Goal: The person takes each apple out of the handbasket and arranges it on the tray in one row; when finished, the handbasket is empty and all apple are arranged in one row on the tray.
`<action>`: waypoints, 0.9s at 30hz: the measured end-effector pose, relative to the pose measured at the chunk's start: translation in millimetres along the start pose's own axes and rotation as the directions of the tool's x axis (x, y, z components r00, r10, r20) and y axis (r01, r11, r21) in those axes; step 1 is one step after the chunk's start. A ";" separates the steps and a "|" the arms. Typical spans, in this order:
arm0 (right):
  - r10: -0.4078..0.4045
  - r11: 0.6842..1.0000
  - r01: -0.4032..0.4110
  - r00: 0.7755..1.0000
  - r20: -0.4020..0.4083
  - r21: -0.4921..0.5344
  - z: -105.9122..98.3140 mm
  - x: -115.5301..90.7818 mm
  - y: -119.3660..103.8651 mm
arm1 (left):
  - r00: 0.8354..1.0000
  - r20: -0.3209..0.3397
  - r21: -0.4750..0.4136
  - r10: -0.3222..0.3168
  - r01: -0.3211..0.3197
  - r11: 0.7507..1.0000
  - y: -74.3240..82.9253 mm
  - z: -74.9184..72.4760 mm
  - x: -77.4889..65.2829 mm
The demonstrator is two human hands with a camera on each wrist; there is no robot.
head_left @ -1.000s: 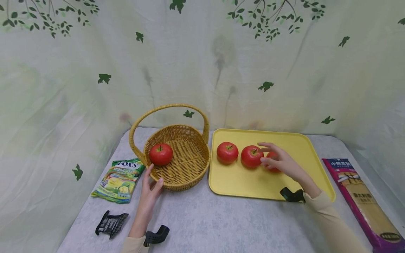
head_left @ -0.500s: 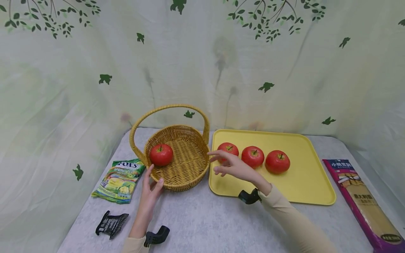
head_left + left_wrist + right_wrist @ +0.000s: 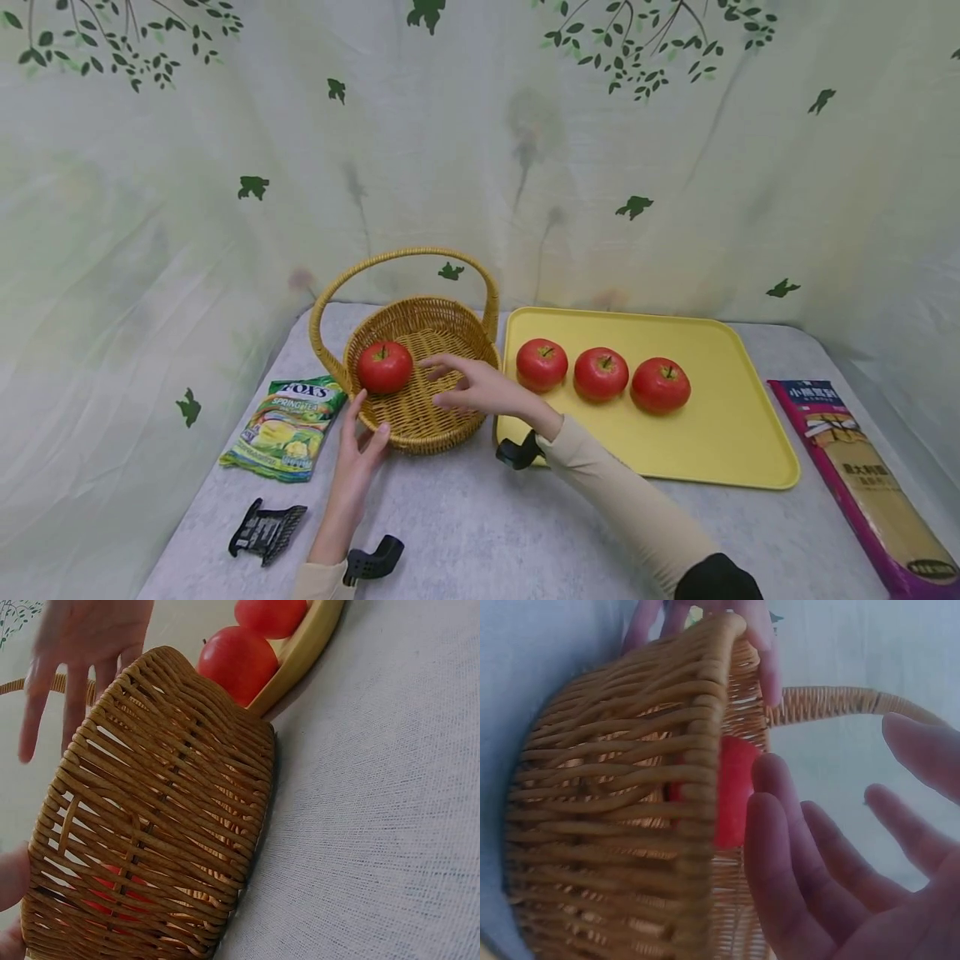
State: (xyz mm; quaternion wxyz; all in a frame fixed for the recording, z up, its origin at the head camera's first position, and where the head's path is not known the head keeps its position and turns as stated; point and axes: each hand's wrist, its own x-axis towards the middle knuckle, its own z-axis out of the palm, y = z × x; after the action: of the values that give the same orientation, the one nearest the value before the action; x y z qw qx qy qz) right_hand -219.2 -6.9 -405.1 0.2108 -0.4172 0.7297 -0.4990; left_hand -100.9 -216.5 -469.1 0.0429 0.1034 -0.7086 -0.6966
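Observation:
An apple sits at the left inside the round wicker basket with its arched handle. My left hand rests against the basket's front-left rim, index finger and thumb nearly straight. Over the basket's right half hovers my right hand, fingers loosely spread and holding nothing. The right wrist view shows its fingertips beside the rim, the red apple behind them. Three more apples lie in a row on the yellow tray: a left one, a middle one and a right one.
Left of the basket lies a green candy bag, with a small black packet nearer me. A long purple-edged noodle packet lies right of the tray. A printed curtain hangs behind the grey tabletop.
My right hand has moved left, from beside the rightmost apple, across the tray, to over the basket. It carries nothing. The left hand, basket and apples have stayed put.

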 end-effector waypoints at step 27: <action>0.293 0.953 -0.301 0.946 0.137 0.042 -0.4 96.6 2.5 | 1.000 -0.004 -0.011 0.003 -0.003 1.000 0.1 0.0 -0.5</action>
State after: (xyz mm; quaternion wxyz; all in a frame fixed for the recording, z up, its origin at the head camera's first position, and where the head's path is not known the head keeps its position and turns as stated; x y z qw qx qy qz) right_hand -274.9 -85.5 -396.7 0.3429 -0.3272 0.7533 -0.4560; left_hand -100.4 -216.3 -468.9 0.0459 0.1036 -0.7050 -0.7001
